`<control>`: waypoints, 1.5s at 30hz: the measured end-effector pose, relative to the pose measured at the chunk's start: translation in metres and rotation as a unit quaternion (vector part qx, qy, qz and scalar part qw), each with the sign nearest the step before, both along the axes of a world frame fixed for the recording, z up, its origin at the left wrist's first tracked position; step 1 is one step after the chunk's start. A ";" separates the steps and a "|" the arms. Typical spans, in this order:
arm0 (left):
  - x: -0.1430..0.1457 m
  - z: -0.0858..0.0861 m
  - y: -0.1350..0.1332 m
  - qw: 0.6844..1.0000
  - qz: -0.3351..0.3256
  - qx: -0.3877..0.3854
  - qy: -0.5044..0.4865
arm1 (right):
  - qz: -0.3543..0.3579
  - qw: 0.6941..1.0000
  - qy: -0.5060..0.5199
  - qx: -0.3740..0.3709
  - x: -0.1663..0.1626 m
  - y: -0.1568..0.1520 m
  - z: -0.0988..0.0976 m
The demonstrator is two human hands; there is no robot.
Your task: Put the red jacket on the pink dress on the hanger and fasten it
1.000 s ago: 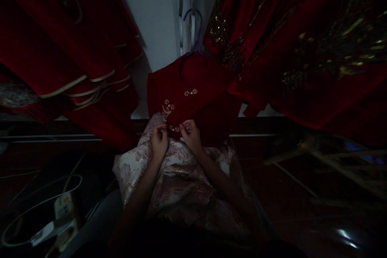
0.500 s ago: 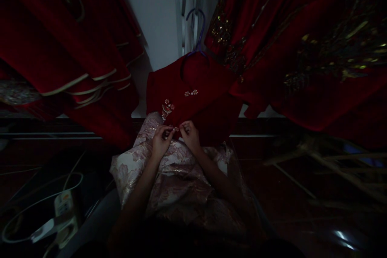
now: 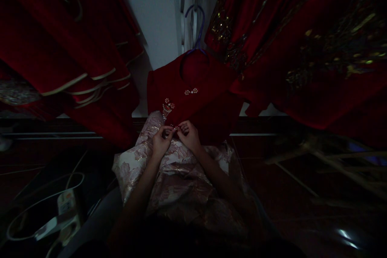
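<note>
A sleeveless-looking red garment (image 3: 217, 109) hangs on a purple hanger (image 3: 198, 34) in front of me, its lower part over my lap. Pearl-like beads form a clasp (image 3: 191, 91) near its neckline and a tasselled ornament (image 3: 167, 108) lower on the left. Beneath these, my left hand (image 3: 161, 140) and my right hand (image 3: 189, 137) meet, thumbs and forefingers pinched on a small beaded clasp (image 3: 175, 128) at the garment's front. Fingertips cover most of that clasp. Pale patterned brocade fabric (image 3: 133, 161) lies across my lap under both forearms.
Red draped garments hang on the left (image 3: 60, 48) and on the right (image 3: 272, 72), the latter with gold trim. A power strip (image 3: 68, 209) with a white cable sits at lower left. Wooden bars (image 3: 332, 161) stand at the right. Light is dim.
My right hand has moved slightly left, so its fingertips now reach the small beaded clasp beside my left fingertips. The view has shifted slightly.
</note>
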State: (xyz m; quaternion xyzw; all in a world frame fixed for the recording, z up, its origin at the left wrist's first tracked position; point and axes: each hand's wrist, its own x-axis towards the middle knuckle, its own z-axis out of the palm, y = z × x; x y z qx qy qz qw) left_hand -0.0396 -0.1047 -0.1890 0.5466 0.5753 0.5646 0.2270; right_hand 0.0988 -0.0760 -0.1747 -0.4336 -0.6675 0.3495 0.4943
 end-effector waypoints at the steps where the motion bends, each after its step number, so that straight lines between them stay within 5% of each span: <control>1: 0.000 0.000 0.000 1.000 0.004 -0.001 0.000 | 0.003 1.000 0.002 0.001 0.000 0.000 0.000; 7: -0.001 0.001 -0.002 1.000 0.003 -0.001 -0.009 | 0.017 1.000 -0.005 0.009 -0.001 -0.002 0.000; 15: -0.005 0.020 0.007 0.991 -0.113 -0.045 -0.048 | 0.009 0.998 -0.050 0.030 0.000 -0.003 0.003; 20: -0.013 0.049 0.052 0.974 -0.068 -0.040 -0.214 | -0.075 0.995 -0.019 0.061 0.003 -0.007 0.006; 23: -0.012 0.063 0.074 0.947 -0.096 -0.048 -0.302 | -0.124 0.989 0.025 0.079 0.008 -0.008 0.006; 29: 0.002 0.067 0.081 0.904 -0.112 -0.112 -0.398 | -0.125 0.988 0.050 0.071 0.012 -0.006 0.003; 40: 0.013 0.054 0.096 0.923 -0.045 -0.088 -0.372 | -0.102 0.993 0.041 0.046 0.011 -0.005 0.003; 45: 0.017 0.084 0.092 0.957 -0.100 -0.113 -0.247 | -0.108 0.992 0.047 0.054 0.011 -0.005 0.003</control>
